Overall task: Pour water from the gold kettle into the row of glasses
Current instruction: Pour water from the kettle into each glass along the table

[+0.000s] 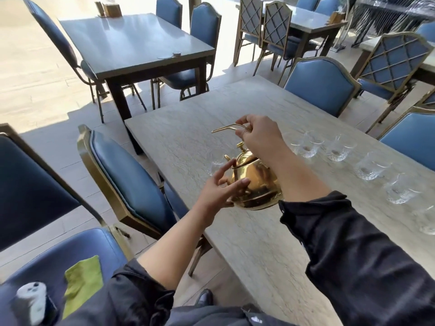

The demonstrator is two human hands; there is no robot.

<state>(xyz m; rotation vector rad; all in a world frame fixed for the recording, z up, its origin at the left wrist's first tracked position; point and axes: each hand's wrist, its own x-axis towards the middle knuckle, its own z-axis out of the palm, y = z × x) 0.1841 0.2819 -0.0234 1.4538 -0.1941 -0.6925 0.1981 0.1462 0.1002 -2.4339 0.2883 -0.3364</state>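
The gold kettle (255, 182) hangs tilted above the pale stone table (259, 243), spout toward the left. My right hand (259, 135) is closed on its thin gold handle (226, 128). My left hand (222, 188) rests flat against the kettle's side and lower edge, fingers spread. A clear glass (215, 162) stands just beyond the spout, partly hidden by the kettle and my fingers. Several more clear glasses run in a row to the right, among them one (309, 145) behind my wrist, another (370, 167) farther on and one (400, 191) nearer the table's right side.
Blue padded chairs (131, 184) with gold frames stand along the table's left edge, others (322, 85) at the far side. A green cloth (82, 278) and a white object (31, 302) lie on the near chair seat. A dark table (131, 43) stands beyond.
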